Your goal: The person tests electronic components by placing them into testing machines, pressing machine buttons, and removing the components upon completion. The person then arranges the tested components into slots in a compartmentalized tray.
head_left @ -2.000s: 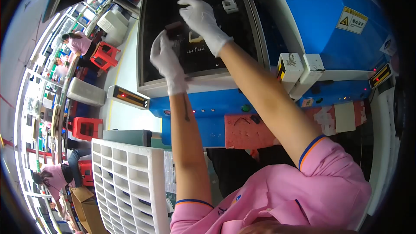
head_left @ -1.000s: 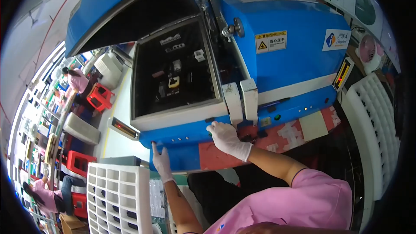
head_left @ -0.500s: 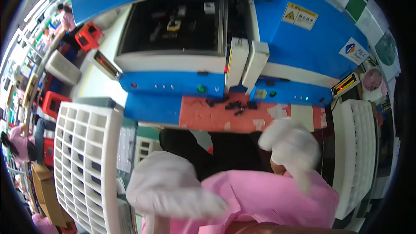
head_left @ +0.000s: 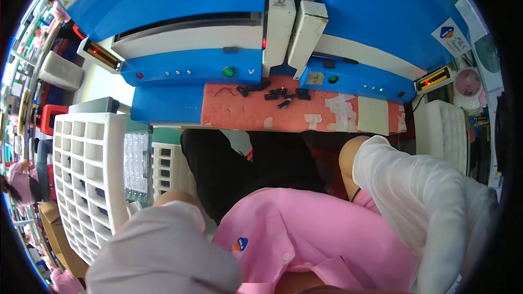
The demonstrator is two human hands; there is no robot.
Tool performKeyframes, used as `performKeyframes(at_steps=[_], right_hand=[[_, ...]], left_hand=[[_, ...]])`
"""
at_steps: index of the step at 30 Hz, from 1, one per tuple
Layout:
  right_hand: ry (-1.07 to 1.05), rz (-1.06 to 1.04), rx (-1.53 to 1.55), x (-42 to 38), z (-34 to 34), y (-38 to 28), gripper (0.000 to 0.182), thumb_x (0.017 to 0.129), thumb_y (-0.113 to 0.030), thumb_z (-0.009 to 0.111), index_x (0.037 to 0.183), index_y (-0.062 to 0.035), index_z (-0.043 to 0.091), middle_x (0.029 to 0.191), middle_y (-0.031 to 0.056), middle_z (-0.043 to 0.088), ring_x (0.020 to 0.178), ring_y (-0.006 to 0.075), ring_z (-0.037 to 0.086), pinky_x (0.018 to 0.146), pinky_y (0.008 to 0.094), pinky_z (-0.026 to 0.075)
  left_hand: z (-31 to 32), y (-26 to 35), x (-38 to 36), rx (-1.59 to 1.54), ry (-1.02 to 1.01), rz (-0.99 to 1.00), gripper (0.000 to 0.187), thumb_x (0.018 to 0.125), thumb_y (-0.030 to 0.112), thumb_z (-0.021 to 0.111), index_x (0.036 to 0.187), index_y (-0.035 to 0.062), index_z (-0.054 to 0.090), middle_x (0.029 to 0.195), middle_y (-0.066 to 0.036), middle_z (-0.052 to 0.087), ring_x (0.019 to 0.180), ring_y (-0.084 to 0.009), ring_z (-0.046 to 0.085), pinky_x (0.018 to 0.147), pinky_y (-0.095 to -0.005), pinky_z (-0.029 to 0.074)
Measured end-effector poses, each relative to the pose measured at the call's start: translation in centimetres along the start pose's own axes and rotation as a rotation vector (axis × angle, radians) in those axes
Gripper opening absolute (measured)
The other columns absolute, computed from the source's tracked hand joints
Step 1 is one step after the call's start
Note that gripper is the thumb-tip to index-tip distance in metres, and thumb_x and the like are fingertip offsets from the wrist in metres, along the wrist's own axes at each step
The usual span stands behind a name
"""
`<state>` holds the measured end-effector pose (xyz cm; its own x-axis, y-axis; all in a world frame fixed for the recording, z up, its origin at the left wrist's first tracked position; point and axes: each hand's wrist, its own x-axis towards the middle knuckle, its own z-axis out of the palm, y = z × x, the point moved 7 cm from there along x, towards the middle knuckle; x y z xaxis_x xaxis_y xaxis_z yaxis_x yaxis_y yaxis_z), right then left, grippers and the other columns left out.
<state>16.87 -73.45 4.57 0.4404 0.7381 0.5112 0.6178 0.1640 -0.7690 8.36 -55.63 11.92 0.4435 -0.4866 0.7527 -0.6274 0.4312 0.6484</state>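
Both my hands are beyond the frame, so what they hold or touch is hidden. My bent left arm shows at the lower left as a loose white sleeve (head_left: 158,253), close to the camera. On the other side, a white sleeve (head_left: 419,190) covers my right forearm, which runs from the bare elbow towards the lower right edge. Ahead of my knees lies a pink foam mat (head_left: 239,113). Small black parts (head_left: 283,95) are scattered on its back half, with pale tape and a cream sheet (head_left: 373,114) towards its right side.
Two blue machines (head_left: 180,0) stand behind the mat, with white posts (head_left: 308,32) between them. White compartment trays stand at left (head_left: 117,169) and right (head_left: 447,136). A small fan (head_left: 467,83) is at far right. Co-workers in pink sit at far left.
Both forearms have folded back towards me, taking the hands out of view. The left machine's blue cover has come down over its dark opening. The camera view has tilted downwards.
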Motion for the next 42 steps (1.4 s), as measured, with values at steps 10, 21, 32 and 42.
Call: performKeyframes(at_steps=[10, 21, 32, 42], right_hand=[[-0.058, 0.012, -0.027, 0.1, -1.7, 0.6, 0.013, 0.072, -0.012, 0.066, 0.081, -0.0040, 0.062, 0.078, 0.0070, 0.059, 0.070, 0.0210, 0.056, 0.062, 0.0314, 0.045], [-0.063, 0.067, -0.097, -0.7, -3.7, 0.9, 0.015, 0.075, -0.015, 0.068, 0.085, -0.0045, 0.065, 0.085, 0.0078, 0.063, 0.079, 0.0223, 0.060, 0.070, 0.0322, 0.048], [0.384, 0.286, -0.980, -7.0, -17.4, 10.1, 0.020, 0.081, -0.015, 0.064, 0.095, -0.0012, 0.066, 0.095, 0.0124, 0.065, 0.089, 0.0243, 0.061, 0.080, 0.0322, 0.047], [0.965, 0.607, -0.712, -10.8, -38.2, 23.0, 0.036, 0.085, -0.029, 0.060, 0.111, -0.0036, 0.061, 0.108, 0.0139, 0.063, 0.098, 0.0244, 0.060, 0.087, 0.0328, 0.045]], left_hand=[[-2.1, -2.9, 0.9, 0.064, -0.043, -0.108, 0.041, 0.080, 0.043, 0.056, 0.084, 0.0021, 0.059, 0.081, -0.011, 0.055, 0.064, -0.0186, 0.052, 0.048, -0.0288, 0.039], [-1.7, -3.1, 1.8, 0.189, -0.036, -0.199, 0.041, 0.087, 0.041, 0.049, 0.079, 0.0006, 0.055, 0.074, -0.011, 0.050, 0.062, -0.0192, 0.050, 0.049, -0.0290, 0.039], [-0.1, -18.8, -0.8, 0.446, 0.132, -0.399, 0.013, 0.076, 0.012, 0.064, 0.085, 0.0045, 0.067, 0.055, -0.005, 0.050, 0.048, -0.0204, 0.052, 0.045, -0.0298, 0.039], [4.2, -31.9, 10.2, 0.310, 0.022, -0.583, 0.020, 0.083, 0.017, 0.063, 0.092, -0.0015, 0.065, 0.076, -0.012, 0.063, 0.065, -0.0210, 0.061, 0.060, -0.0283, 0.049]])
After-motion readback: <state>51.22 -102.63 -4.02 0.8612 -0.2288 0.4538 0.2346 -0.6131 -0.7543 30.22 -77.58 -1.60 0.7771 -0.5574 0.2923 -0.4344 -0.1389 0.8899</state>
